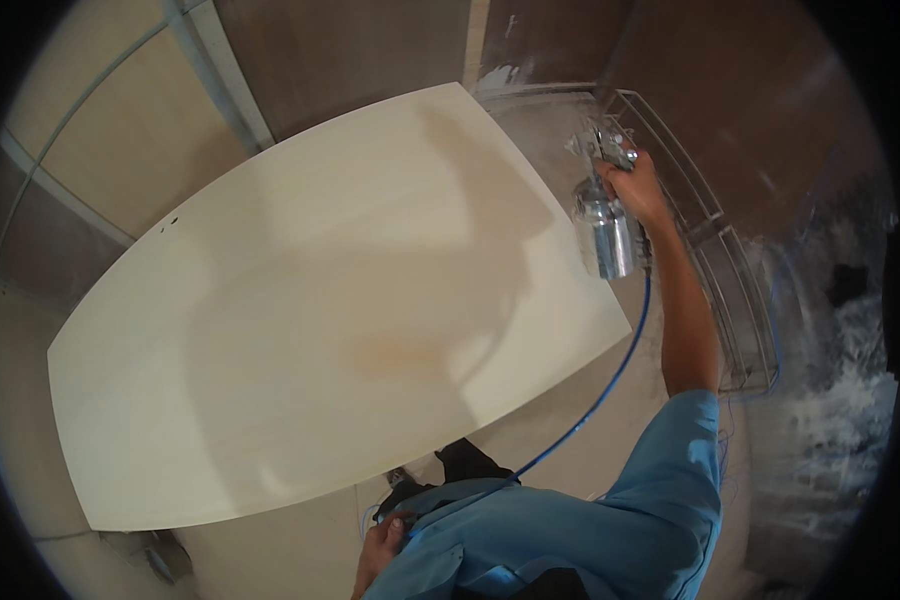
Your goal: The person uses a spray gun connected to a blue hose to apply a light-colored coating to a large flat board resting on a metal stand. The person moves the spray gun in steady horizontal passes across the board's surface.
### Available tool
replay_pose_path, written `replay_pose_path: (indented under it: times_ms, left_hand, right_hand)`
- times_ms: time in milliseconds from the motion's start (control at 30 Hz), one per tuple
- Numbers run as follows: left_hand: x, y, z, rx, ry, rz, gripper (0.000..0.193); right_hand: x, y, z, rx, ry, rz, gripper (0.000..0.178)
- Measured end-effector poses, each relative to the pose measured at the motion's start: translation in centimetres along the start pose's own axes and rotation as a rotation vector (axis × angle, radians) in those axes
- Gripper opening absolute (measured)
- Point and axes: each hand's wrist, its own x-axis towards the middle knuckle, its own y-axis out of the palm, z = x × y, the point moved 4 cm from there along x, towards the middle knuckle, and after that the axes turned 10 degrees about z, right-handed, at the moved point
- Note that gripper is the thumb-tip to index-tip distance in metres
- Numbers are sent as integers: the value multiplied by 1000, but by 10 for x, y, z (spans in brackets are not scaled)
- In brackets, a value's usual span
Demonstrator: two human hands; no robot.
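In my right hand (638, 187) is a metal spray gun (610, 150) with a shiny silver cup (610, 238) hanging below it. The fingers are wrapped round the gun's handle, just off the right end of a large cream panel (300, 320). From the gun a blue air hose (610, 385) curves down and left across my waist. My left hand (380, 545) is low at my waist, its fingers closed where the hose runs in; the grip is partly hidden. The panel's broad face carries the shadow of my arm and body.
To the right, past the gun, stands a thin metal rack (720, 235). Brown wall panels (350, 60) rise behind the cream panel. A pale-smeared dark surface (820, 430) lies at the far right. Tiled floor (280, 550) shows beneath, near my feet.
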Motion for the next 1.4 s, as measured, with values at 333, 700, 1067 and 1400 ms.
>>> replay_pose_path:
  times_ms: [333, 700, 1067, 1400]
  left_hand:
    - [94, -126, -8, 173, 145, 262, 68]
    - [113, -116, 22, 299, 181, 463, 52]
    - [80, -79, 39, 168, 92, 217, 64]
    - [101, 26, 22, 41, 94, 35, 68]
  right_hand:
    - [-113, -31, -7, -127, 341, -146, 39]
    - [-235, -61, 13, -25, 393, -229, 33]
    - [-87, -7, -1, -47, 63, -37, 18]
    - [113, 40, -20, -273, -155, -76, 53]
